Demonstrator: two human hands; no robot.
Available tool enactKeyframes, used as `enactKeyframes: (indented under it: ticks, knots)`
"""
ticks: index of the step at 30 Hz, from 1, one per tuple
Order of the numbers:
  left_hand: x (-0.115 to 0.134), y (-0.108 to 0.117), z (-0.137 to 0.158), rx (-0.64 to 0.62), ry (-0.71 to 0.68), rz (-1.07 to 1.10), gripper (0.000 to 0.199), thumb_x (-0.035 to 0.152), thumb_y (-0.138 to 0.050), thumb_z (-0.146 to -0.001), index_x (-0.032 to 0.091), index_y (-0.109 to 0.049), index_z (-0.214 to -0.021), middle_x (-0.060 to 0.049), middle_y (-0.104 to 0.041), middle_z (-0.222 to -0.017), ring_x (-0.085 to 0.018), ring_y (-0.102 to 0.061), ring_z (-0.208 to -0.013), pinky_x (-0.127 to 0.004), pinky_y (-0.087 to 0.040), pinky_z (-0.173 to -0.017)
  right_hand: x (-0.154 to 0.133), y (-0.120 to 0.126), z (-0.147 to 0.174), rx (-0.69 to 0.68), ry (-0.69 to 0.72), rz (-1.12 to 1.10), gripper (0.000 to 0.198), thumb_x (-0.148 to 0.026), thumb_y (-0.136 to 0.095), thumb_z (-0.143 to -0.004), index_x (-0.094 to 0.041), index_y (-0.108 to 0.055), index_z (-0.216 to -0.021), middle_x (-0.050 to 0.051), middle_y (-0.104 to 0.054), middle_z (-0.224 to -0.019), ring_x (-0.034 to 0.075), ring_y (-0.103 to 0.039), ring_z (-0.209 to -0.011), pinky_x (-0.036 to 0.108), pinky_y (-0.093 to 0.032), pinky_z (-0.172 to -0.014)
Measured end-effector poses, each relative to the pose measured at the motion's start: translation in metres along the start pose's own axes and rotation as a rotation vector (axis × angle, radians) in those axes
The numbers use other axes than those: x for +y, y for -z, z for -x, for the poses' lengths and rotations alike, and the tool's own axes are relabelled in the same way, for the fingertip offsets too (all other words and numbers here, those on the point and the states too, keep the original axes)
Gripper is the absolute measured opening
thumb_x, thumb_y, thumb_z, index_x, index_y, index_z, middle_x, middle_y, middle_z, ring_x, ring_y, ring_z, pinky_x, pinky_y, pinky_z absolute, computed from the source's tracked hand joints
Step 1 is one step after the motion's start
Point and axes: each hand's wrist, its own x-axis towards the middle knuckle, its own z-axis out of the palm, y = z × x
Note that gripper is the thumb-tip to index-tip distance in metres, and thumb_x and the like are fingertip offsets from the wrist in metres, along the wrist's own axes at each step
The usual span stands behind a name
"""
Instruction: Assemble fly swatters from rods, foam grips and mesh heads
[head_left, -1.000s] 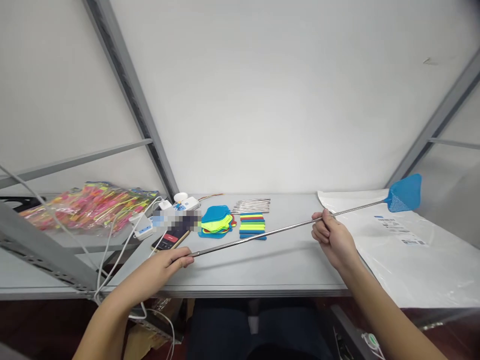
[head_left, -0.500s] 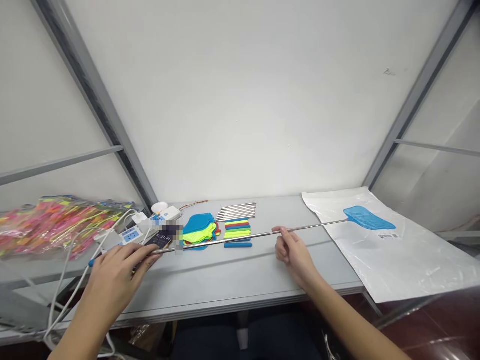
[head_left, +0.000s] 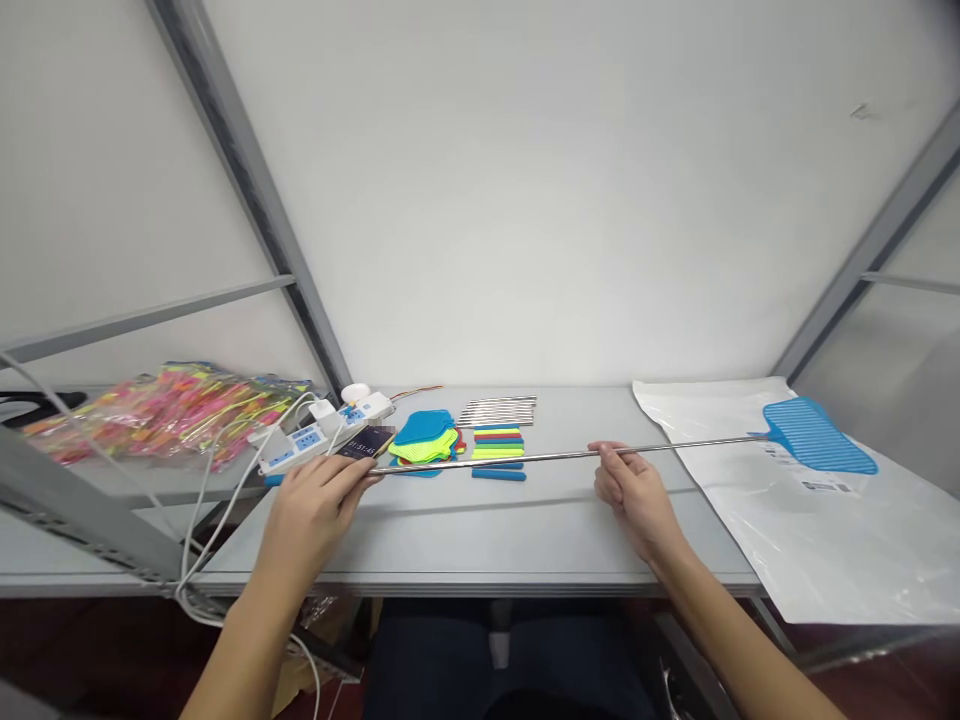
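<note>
A fly swatter (head_left: 540, 456) with a long metal rod stretches sideways over the table, pulled out to full length. Its blue slotted head (head_left: 819, 436) is at the right, above the white sheet. My left hand (head_left: 319, 497) is closed round the rod near the blue handle end (head_left: 274, 480), which pokes out past the fingers. My right hand (head_left: 630, 490) pinches the rod further along, right of its middle. Behind the rod lie a pile of blue and yellow swatter heads (head_left: 424, 432), several coloured handles (head_left: 499, 450) in a column and a row of short metal rods (head_left: 499, 410).
A phone (head_left: 366, 441) showing a timer lies beside white power strips (head_left: 304, 443) with cables. Bagged colourful items (head_left: 180, 415) fill the left shelf. A white plastic sheet (head_left: 720, 480) covers the table's right end. Metal frame posts (head_left: 262, 200) rise on both sides.
The view has shifted, so most things sit further right or higher. The swatter head has turned and now shows its slotted face more. Both hands keep hold of the rod.
</note>
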Motion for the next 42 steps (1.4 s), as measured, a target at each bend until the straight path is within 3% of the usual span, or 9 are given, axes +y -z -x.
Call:
enactKeyframes:
  ticks: [6,11,16,22,26,31,36,39,42]
  knots:
    - [0.033,0.002,-0.007,-0.089,-0.071,0.055,0.028,0.035,-0.042,-0.099,0.020,-0.065,-0.104,-0.007,-0.068,-0.090,-0.022,-0.058,-0.086,-0.033,-0.039,-0.076,0.004,-0.007,0.004,-0.022,-0.008,0.039,0.026,-0.041,-0.067,-0.085,-0.017,-0.067,-0.093,-0.009,-0.027,-0.049,0.007,-0.021,-0.047,0.026,-0.019,-0.047]
    - [0.090,0.001,-0.011,-0.109,-0.218,0.099,0.028,0.034,-0.041,-0.100,0.018,-0.063,-0.096,-0.006,-0.065,-0.082,-0.019,-0.057,-0.077,-0.031,-0.038,-0.070,0.015,-0.026,0.018,-0.104,-0.066,0.094,0.030,-0.043,-0.069,-0.082,-0.016,-0.068,-0.092,-0.008,-0.026,-0.054,0.006,-0.020,-0.048,0.026,-0.013,-0.046]
    - [0.132,0.000,-0.010,-0.187,-0.233,0.231,0.031,0.033,-0.036,-0.102,0.019,-0.059,-0.087,-0.002,-0.059,-0.071,-0.015,-0.055,-0.065,-0.027,-0.037,-0.059,0.016,-0.042,0.033,-0.145,-0.088,0.170,0.032,-0.046,-0.070,-0.079,-0.016,-0.068,-0.090,-0.006,-0.035,-0.054,0.006,-0.024,-0.046,0.025,-0.013,-0.044]
    - [0.128,0.007,-0.007,-0.259,-0.190,0.395,0.029,0.036,-0.038,-0.101,0.022,-0.062,-0.099,-0.003,-0.063,-0.077,-0.016,-0.060,-0.070,-0.026,-0.039,-0.061,-0.007,-0.027,0.029,-0.214,-0.080,0.210,0.035,-0.050,-0.068,-0.081,-0.016,-0.070,-0.089,-0.008,-0.032,-0.046,0.007,-0.025,-0.043,0.025,-0.015,-0.044]
    - [0.115,0.015,-0.006,-0.349,-0.093,0.482,0.032,0.043,-0.040,-0.099,0.025,-0.066,-0.100,-0.003,-0.069,-0.085,-0.018,-0.065,-0.078,-0.026,-0.045,-0.071,-0.035,-0.002,0.016,-0.039,0.000,-0.045,0.032,-0.051,-0.058,-0.088,-0.020,-0.066,-0.082,-0.008,-0.029,-0.044,0.007,-0.021,-0.041,0.025,-0.020,-0.043]
    - [0.104,0.022,-0.007,-0.453,-0.006,0.482,0.034,0.048,-0.037,-0.099,0.028,-0.064,-0.101,-0.001,-0.071,-0.091,-0.021,-0.067,-0.086,-0.027,-0.044,-0.074,-0.048,0.016,0.005,0.033,0.030,-0.076,0.032,-0.048,-0.057,-0.090,-0.020,-0.064,-0.077,-0.006,-0.032,-0.046,0.007,-0.023,-0.042,0.024,-0.023,-0.044]
    - [0.119,0.023,-0.010,-0.486,0.025,0.510,0.035,0.046,-0.034,-0.100,0.025,-0.061,-0.091,-0.002,-0.069,-0.083,-0.021,-0.066,-0.080,-0.027,-0.041,-0.068,-0.030,-0.002,0.011,0.049,0.015,-0.045,0.031,-0.049,-0.059,-0.088,-0.020,-0.069,-0.092,-0.006,-0.034,-0.046,0.008,-0.026,-0.044,0.025,-0.024,-0.045]
    - [0.129,0.020,-0.012,-0.488,0.023,0.575,0.034,0.043,-0.034,-0.101,0.025,-0.060,-0.091,-0.002,-0.068,-0.080,-0.019,-0.065,-0.076,-0.026,-0.040,-0.066,-0.015,-0.021,0.024,-0.090,-0.062,0.041,0.036,-0.050,-0.055,-0.090,-0.020,-0.069,-0.102,-0.006,-0.038,-0.046,0.010,-0.028,-0.046,0.027,-0.023,-0.047]
    - [0.125,0.017,-0.010,-0.493,0.022,0.614,0.033,0.044,-0.035,-0.100,0.025,-0.061,-0.093,-0.001,-0.069,-0.082,-0.019,-0.064,-0.078,-0.026,-0.041,-0.068,-0.010,-0.028,0.029,-0.223,-0.154,0.139,0.036,-0.050,-0.059,-0.088,-0.018,-0.071,-0.097,-0.006,-0.038,-0.047,0.010,-0.029,-0.047,0.027,-0.022,-0.047]
